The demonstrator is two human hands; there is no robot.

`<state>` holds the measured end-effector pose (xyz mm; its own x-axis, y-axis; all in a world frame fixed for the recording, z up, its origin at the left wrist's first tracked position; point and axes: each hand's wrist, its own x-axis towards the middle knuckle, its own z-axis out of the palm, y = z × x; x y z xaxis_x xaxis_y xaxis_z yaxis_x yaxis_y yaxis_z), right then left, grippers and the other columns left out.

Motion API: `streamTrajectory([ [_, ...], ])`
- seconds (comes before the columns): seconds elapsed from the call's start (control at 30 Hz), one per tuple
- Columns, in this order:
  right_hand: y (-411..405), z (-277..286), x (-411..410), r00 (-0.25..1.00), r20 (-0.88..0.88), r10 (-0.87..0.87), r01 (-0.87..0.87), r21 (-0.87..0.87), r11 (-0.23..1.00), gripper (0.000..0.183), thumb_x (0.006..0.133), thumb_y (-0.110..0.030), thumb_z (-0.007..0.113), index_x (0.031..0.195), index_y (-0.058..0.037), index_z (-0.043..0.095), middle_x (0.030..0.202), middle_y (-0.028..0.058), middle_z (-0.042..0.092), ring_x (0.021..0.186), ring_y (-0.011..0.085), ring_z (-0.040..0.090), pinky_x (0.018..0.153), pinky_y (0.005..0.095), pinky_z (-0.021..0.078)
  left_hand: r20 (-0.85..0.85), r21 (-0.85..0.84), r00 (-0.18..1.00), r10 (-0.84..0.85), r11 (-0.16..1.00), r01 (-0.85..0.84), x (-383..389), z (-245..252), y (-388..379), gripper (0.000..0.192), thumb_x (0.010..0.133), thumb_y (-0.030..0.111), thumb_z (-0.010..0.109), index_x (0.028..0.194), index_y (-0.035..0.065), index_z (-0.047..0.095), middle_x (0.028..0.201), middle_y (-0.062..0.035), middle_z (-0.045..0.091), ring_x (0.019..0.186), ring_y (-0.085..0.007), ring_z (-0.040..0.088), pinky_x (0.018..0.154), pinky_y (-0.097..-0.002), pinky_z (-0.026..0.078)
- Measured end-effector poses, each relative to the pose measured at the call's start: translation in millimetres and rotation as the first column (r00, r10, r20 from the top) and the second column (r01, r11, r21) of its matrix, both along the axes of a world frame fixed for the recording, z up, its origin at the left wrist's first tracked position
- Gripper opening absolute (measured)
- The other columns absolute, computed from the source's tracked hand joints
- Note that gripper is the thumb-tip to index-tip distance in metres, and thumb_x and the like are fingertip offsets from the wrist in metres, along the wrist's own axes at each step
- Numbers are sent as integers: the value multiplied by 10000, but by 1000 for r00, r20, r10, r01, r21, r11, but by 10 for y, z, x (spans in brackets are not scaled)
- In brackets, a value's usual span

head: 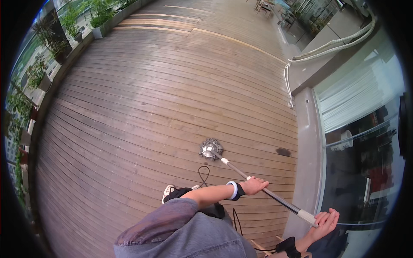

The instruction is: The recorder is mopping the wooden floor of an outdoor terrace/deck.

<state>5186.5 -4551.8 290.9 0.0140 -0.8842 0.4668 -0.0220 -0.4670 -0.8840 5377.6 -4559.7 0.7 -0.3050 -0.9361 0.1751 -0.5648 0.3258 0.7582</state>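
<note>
A spin mop's round head (211, 149), with a fringe of grey strands around a shiny disc, rests on the wooden deck (138, 106). From it the metal mop handle (238, 170) slants back to the lower right. My left hand (255, 186) is wrapped around the middle of this handle, with a white band and a black strap on the wrist. At the pale grip (306, 216) on the upper end, my right hand (327, 221) holds on, its fingers curled over the end. A black strap circles that wrist too.
Potted plants (42, 75) line a ledge on the left. To the right are a grey wall base (308, 151) and a glass window (355, 180). White hoses (335, 43) hang along the wall. A black cord (204, 175) loops near my shoe (167, 193). Wooden chairs (265, 7) stand far off.
</note>
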Motion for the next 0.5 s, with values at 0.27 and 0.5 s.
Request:
streamTrajectory([
  [0.27,57,-1223,1052,961,147,232,-274,435,858,220,949,-150,432,777,-28,497,444,-36,319,357,61,328,422,242,386,233,145,892,387,893,-426,1352,-893,1314,276,763,124,567,1015,123,455,955,-95,535,962,-294,534,799,-460,387],
  [0.5,952,-1866,2032,691,181,700,-640,603,476,112,892,-44,497,949,26,563,601,1,505,565,98,524,674,281,488,326,263,779,536,740,-619,2334,-1167,2456,287,713,238,704,911,119,534,905,-78,572,958,-291,542,834,-440,384],
])
